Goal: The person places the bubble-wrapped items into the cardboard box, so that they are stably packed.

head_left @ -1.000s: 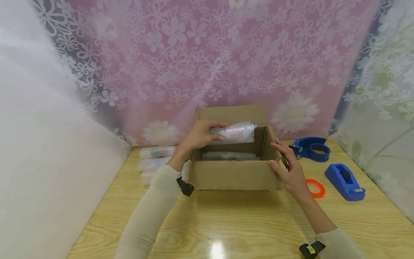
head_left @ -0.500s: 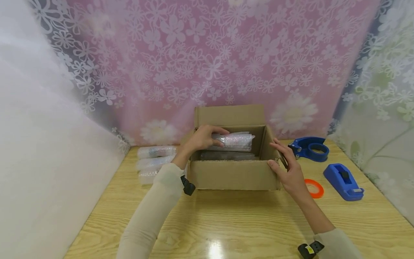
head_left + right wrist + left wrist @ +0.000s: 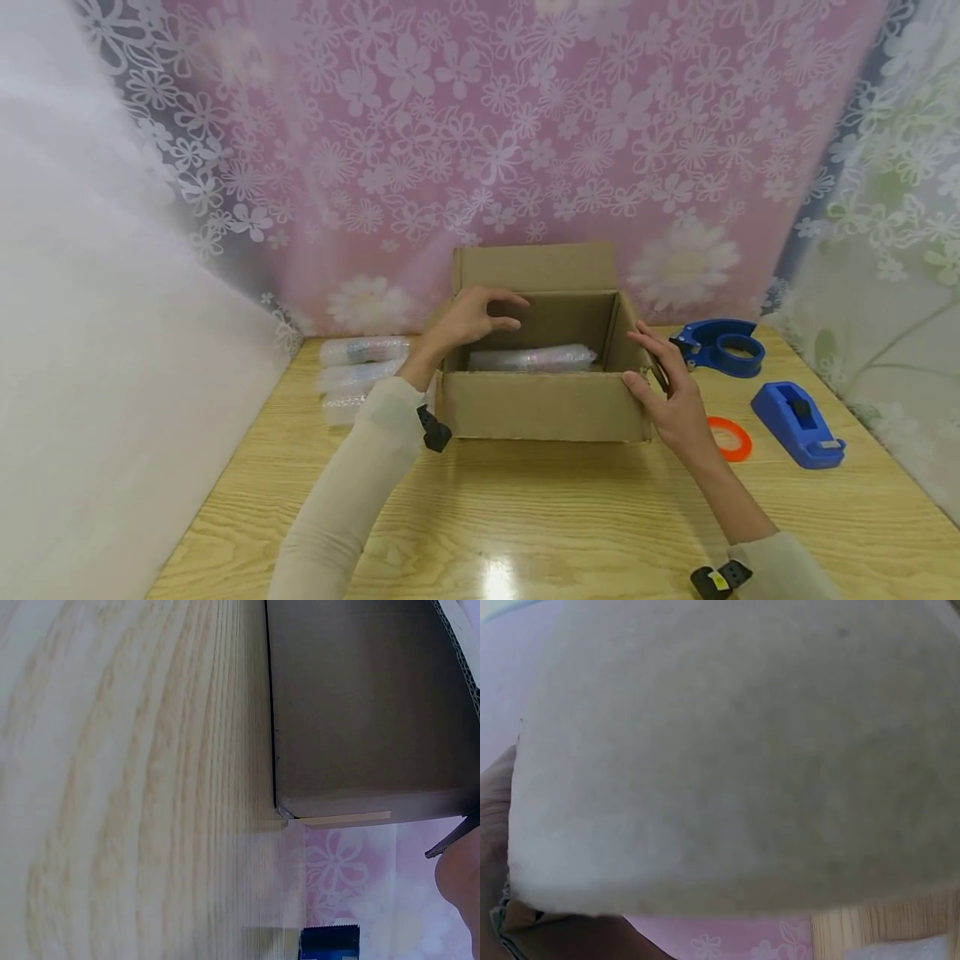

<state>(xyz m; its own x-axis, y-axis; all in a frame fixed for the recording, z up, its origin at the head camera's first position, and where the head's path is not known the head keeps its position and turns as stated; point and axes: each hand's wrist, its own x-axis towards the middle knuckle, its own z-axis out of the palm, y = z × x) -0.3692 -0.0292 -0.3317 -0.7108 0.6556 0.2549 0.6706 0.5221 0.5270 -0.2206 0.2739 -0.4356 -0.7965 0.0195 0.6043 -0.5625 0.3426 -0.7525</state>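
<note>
An open cardboard box (image 3: 543,406) stands on the table with its back flap (image 3: 536,267) raised. Inside, on the bottom, lies a bubble-wrapped roll (image 3: 536,359). My left hand (image 3: 472,318) hovers over the box's left side, thumb and fingers parted, with nothing between them. Cardboard fills most of the left wrist view, leaving only part of that hand (image 3: 496,817) visible. At the box's right front corner my right hand (image 3: 671,396) holds the wall and side flap between thumb and fingers. Its edge shows in the right wrist view beside the flap.
Several bubble-wrapped rolls (image 3: 356,379) lie left of the box. To the right are a blue tape cutter (image 3: 723,346), an orange tape roll (image 3: 729,439) and a blue tape dispenser (image 3: 798,425). A flowered curtain (image 3: 495,150) hangs behind.
My left hand has lowered the bubble-wrapped roll into the box and let go of it. The fingers now stand apart above it. My right hand has stayed at the corner.
</note>
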